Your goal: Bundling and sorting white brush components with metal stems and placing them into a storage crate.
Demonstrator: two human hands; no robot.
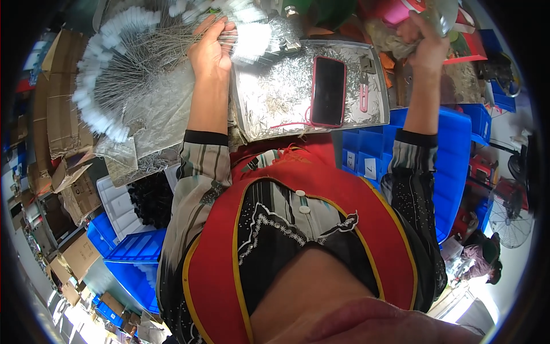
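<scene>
My left hand (212, 51) is closed around the thin wire stems of some small brushes with white bristle heads (252, 41). Beside it on the left, many more white-tipped wire brushes (117, 74) lie fanned out in a big pile. At the upper right, my right hand (428, 49) is raised with bent fingers, blurred by motion; whether anything sits in them is unclear. A crumpled clear plastic bag (387, 41) and a pink object (395, 11) are close to it. Between my arms a light tray (252, 129) holds scattered short metal bits.
A phone in a red case (329, 92) and a pink-handled tool (364, 97) lie on the tray. Blue bins (452, 166) stand right of my body. A white bin with black bristly pieces (152, 200), blue crates (134, 246) and cardboard boxes (63, 109) are at left.
</scene>
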